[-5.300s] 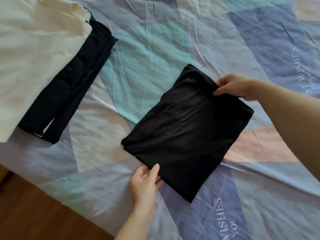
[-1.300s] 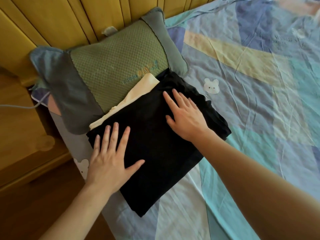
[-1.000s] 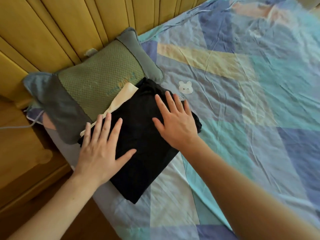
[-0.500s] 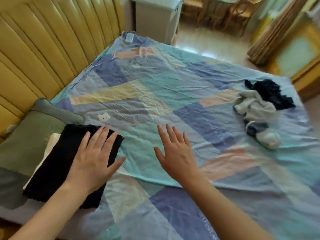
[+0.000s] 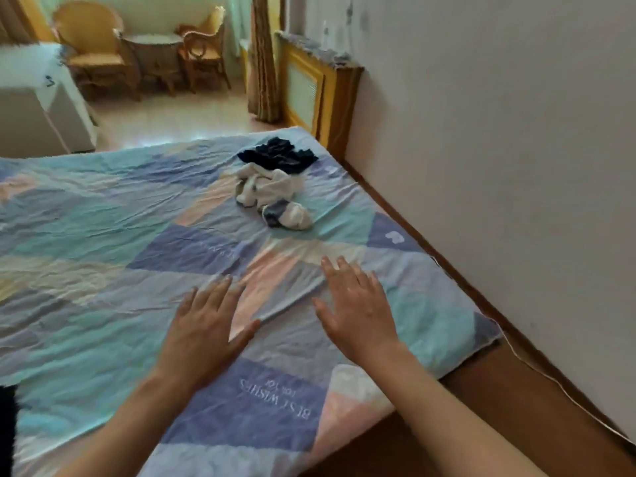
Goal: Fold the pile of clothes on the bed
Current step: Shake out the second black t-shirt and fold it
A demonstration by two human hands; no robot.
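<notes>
A small pile of unfolded clothes lies near the far right corner of the bed: a dark navy garment at the back, a crumpled white garment in front of it, and a white-and-blue piece nearest me. My left hand and my right hand hover side by side over the patchwork sheet, fingers straight and spread, holding nothing. Both are well short of the pile. A sliver of the folded black garment shows at the left edge.
A white wall runs close along the bed's right side, with brown floor between. Beyond the bed are a white cabinet, two wicker chairs with a small round table, and a yellow-framed radiator cover.
My view has swung right from the folded stack by the pillow to the unfolded pile. My left hand has left the black garment; both hands now hang open over the sheet.
</notes>
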